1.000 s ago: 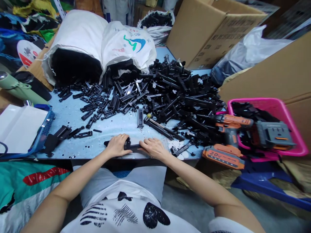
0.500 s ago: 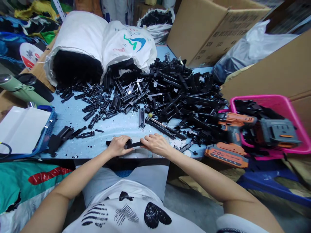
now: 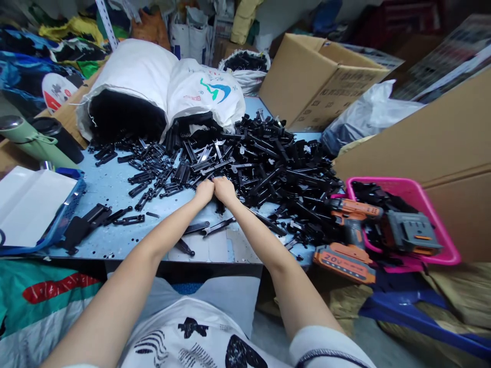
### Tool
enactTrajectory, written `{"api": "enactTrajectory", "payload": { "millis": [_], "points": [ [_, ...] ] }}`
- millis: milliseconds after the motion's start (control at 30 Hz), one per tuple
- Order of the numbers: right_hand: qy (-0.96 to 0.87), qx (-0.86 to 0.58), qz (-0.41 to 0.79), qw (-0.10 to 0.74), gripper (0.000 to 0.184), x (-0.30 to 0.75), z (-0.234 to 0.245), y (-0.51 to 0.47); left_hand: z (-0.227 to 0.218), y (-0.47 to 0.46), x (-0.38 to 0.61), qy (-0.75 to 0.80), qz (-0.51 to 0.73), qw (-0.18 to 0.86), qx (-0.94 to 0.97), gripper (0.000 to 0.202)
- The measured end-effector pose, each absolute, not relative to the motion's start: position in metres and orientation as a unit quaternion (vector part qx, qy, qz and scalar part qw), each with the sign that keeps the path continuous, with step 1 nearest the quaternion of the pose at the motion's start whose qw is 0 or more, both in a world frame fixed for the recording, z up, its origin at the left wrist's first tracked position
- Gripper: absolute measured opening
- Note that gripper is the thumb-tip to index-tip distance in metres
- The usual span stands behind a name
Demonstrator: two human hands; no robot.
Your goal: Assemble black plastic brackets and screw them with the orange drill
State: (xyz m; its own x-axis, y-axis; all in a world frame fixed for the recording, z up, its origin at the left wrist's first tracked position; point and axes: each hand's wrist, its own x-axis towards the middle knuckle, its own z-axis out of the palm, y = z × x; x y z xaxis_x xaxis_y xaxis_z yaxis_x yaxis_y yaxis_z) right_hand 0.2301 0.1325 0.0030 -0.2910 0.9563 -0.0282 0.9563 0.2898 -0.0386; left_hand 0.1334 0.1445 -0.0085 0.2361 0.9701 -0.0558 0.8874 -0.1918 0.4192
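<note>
My left hand [image 3: 205,191] and my right hand [image 3: 225,190] are stretched out side by side at the near edge of a heap of black metal parts [image 3: 268,153]. Both are closed, knuckles up, almost touching each other. Their fingertips are hidden among the parts, so what they grip cannot be made out. Nearer to me, between my forearms, lie a flat black bar [image 3: 197,227], a longer grey-black bar [image 3: 218,226] and a short dark piece with a rounded end [image 3: 186,248]. They rest on the light blue table [image 3: 111,189].
Two white sacks [image 3: 134,66] spill black parts at the back. An orange cordless drill [image 3: 351,225] stands right, by a pink basket [image 3: 418,191] holding parts and a grey tool. Left are a blue tray [image 3: 76,204] with white paper and a green flask [image 3: 38,145]. An open carton [image 3: 303,76] stands behind.
Both hands have moved forward from the table's front edge to the heap. The black bar they were holding is no longer in their grasp there; loose pieces now show at that spot. The view has tilted up.
</note>
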Motion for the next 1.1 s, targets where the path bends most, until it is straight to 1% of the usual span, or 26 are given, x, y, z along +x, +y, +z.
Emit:
{"api": "enactTrajectory", "payload": {
  "millis": [100, 167, 233, 267, 333, 400, 500, 600, 733, 833, 933, 1033, 1100],
  "points": [
    [-0.803, -0.594, 0.045, -0.003, 0.024, 0.215, -0.005, 0.145, -0.005, 0.121, 0.101, 0.616, 0.131, 0.183, 0.755, 0.019],
    [-0.803, -0.593, 0.055, 0.003, 0.021, 0.21, -0.008, 0.139, -0.005, 0.087, 0.067, 0.616, 0.192, 0.198, 0.738, 0.017],
    [-0.814, -0.575, 0.076, 0.035, 0.018, 0.211, -0.008, 0.125, -0.01, 0.043, 0.034, 0.589, 0.391, 0.295, 0.643, 0.014],
    [-0.821, -0.557, 0.102, 0.069, 0.017, 0.213, -0.008, 0.115, -0.014, 0.021, 0.021, 0.572, 0.462, 0.347, 0.582, 0.016],
    [-0.819, -0.516, 0.189, 0.165, 0.011, 0.22, -0.009, 0.094, -0.025, -0.019, 0.007, 0.555, 0.549, 0.399, 0.482, 0.022],
    [-0.786, -0.484, 0.285, 0.259, 0.014, 0.23, -0.01, 0.071, -0.037, -0.045, 0.007, 0.549, 0.603, 0.402, 0.417, 0.027],
    [-0.742, -0.469, 0.348, 0.329, 0.02, 0.243, -0.015, 0.045, -0.05, -0.058, 0.016, 0.551, 0.643, 0.358, 0.392, 0.028],
    [-0.727, -0.462, 0.353, 0.365, 0.022, 0.248, -0.019, 0.03, -0.056, -0.059, 0.018, 0.571, 0.63, 0.278, 0.447, 0.024],
    [-0.734, -0.448, 0.328, 0.391, 0.024, 0.245, -0.022, 0.022, -0.057, -0.062, 0.01, 0.589, 0.559, 0.138, 0.567, 0.016],
    [-0.783, -0.413, 0.277, 0.374, 0.022, 0.244, -0.023, 0.017, -0.056, -0.065, 0.005, 0.561, 0.483, 0.058, 0.67, 0.011],
    [-0.837, -0.375, 0.225, 0.33, 0.021, 0.248, -0.026, 0.011, -0.055, -0.065, 0.002, 0.528, 0.396, -0.013, 0.751, 0.012],
    [-0.859, -0.358, 0.199, 0.306, 0.021, 0.257, -0.037, 0.007, -0.053, -0.067, 0.001, 0.521, 0.344, -0.058, 0.779, 0.015],
    [-0.869, -0.34, 0.198, 0.3, 0.026, 0.265, -0.045, 0.007, -0.052, -0.069, 0.003, 0.536, 0.329, -0.079, 0.774, 0.018]
  ]
}}
